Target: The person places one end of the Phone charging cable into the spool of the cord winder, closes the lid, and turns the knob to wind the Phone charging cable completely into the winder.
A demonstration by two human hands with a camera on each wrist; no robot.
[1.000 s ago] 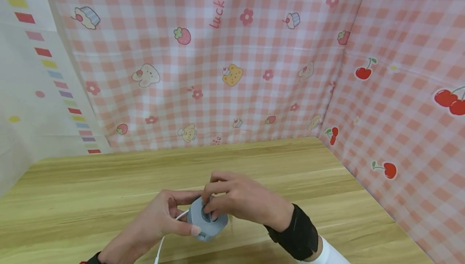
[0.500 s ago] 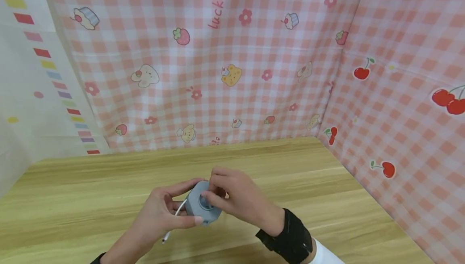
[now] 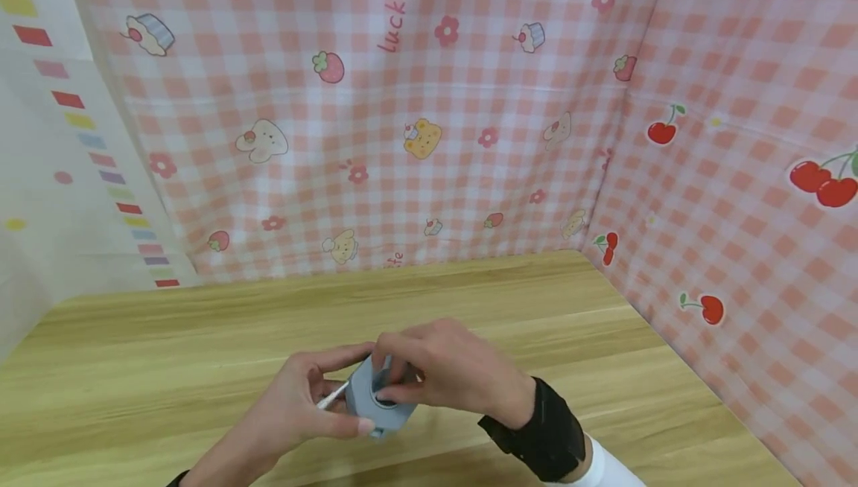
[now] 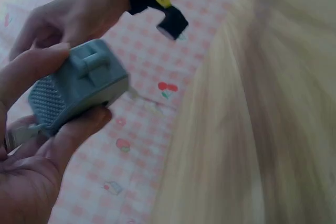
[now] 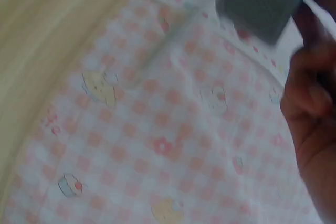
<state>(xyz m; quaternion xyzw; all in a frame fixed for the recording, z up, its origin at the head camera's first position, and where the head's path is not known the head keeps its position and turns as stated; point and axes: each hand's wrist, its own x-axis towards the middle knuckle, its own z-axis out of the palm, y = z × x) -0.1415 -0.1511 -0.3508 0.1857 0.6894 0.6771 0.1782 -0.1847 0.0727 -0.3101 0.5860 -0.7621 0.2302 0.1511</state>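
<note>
A grey-blue cable winder (image 3: 363,396), a rounded box with a round recessed dial on its face, is held up over the table's front part. My left hand (image 3: 284,406) grips it from the left, thumb at its lower edge and fingers behind. My right hand (image 3: 456,371) has curled fingers and thumb at the dial, pinching there; the fingers partly hide it. A short length of white cable (image 3: 332,396) sticks out of the winder's left side, beside the left fingers. In the left wrist view, the winder (image 4: 79,80) shows a dotted side and a raised loop.
A wood-grain tabletop (image 3: 221,353) lies below the hands. Pink checked cloth (image 3: 375,115) hangs behind it, with another checked cloth (image 3: 724,174) along the right and a white one (image 3: 40,129) at left. A black band (image 3: 544,435) wraps the right wrist.
The white cable hanging from the winder has grown much shorter, drawn in to a stub. My right fingers have turned about the dial; the winder rose, tilted, then came slightly down.
</note>
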